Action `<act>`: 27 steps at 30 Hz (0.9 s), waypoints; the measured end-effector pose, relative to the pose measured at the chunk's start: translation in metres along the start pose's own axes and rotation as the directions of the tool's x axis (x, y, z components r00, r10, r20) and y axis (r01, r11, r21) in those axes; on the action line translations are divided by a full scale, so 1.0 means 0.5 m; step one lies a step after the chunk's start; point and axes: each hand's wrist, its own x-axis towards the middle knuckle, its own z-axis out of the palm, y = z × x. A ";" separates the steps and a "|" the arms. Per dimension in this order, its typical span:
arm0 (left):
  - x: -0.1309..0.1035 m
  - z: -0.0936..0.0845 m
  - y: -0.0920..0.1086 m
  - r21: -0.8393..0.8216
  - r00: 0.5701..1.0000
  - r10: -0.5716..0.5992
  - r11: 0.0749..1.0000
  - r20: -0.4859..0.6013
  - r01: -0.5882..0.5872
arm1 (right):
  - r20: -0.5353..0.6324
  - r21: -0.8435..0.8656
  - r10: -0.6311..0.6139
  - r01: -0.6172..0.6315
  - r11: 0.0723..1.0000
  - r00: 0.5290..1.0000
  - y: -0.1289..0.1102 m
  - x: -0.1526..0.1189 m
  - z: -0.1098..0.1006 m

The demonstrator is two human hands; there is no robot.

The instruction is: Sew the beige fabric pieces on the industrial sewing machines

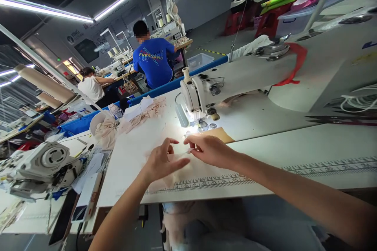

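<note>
In front of the sewing machine [193,98], my right hand [212,150] pinches a small white edge of cloth between thumb and curled fingers. Just left of it, my left hand [161,161] has its thumb and fingers apart, with nothing clearly gripped. A pale, thin piece of fabric [163,180] lies under and beside the left hand, hard to tell from the white table. The machine's lamp lights the needle area right behind my fingertips. A tan card-like piece [220,135] lies flat beside the needle plate.
A printed ruler [206,183] runs along the table's front edge. Dark scissors [338,119] lie at the right. Beige fabric pieces [147,113] are heaped at the back left, near another machine [44,164]. A person in blue [154,62] sits beyond.
</note>
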 end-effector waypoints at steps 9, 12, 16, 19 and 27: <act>-0.009 0.060 0.009 0.230 0.970 0.242 0.944 0.009 -0.238 | -0.204 -0.058 -0.077 0.067 0.996 0.976 0.005 -0.086 0.009; -0.001 0.052 0.005 -0.081 0.990 0.080 0.994 0.116 -0.071 | -0.245 -0.106 -0.099 0.075 0.992 0.965 0.012 -0.102 0.010; -0.009 0.033 -0.010 -0.354 0.930 0.049 0.931 0.364 0.089 | -0.240 -0.154 -0.137 0.101 0.983 0.961 0.026 -0.119 0.005; -0.029 0.010 -0.025 -0.445 0.877 0.052 0.875 0.478 0.191 | -0.216 -0.185 -0.157 0.117 0.976 0.964 0.034 -0.127 0.003; -0.064 0.008 -0.023 -0.711 0.948 -0.033 0.653 0.317 0.261 | -0.167 -0.118 -0.135 0.116 0.986 0.977 0.047 -0.133 0.011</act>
